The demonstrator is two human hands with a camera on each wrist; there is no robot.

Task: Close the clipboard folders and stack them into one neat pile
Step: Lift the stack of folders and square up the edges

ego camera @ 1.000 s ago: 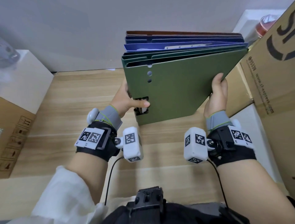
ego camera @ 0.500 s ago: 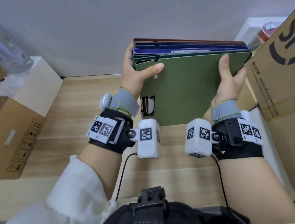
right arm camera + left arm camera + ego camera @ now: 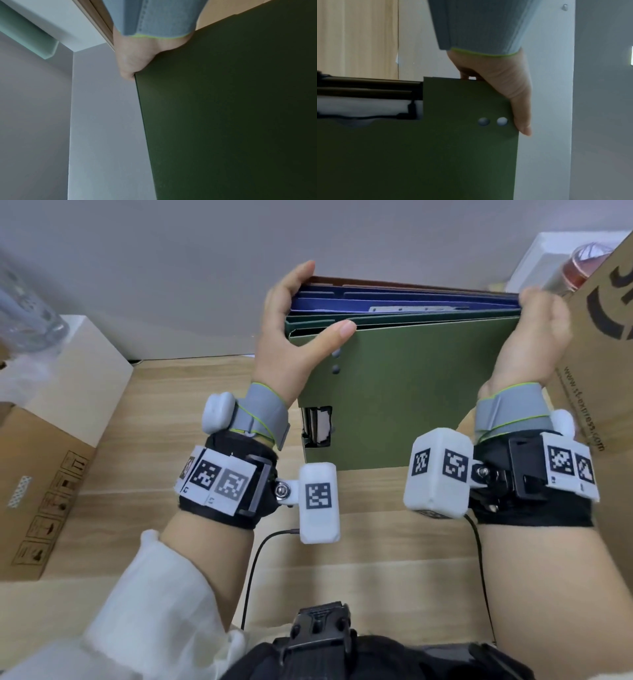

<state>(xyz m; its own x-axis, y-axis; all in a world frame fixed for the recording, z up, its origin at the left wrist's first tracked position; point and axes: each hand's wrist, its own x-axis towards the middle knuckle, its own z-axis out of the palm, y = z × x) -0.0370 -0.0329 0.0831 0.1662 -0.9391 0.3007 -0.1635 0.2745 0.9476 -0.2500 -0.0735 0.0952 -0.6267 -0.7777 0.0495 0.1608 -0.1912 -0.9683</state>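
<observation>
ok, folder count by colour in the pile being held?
Green folders: 2
Blue folders: 2
Brown folder: 1
Total: 5 in the pile, judged from the top edges; the layers sit close together, so treat the count as approximate.

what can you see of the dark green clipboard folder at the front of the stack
The dark green clipboard folder is a matte rectangular board, closed, standing upright on the wooden table at the front of the stack. Two small round holes and a rectangular cutout showing a metal clip sit along its left edge. The left hand grips its top left corner, thumb across the face; the right hand holds the top right.
</observation>
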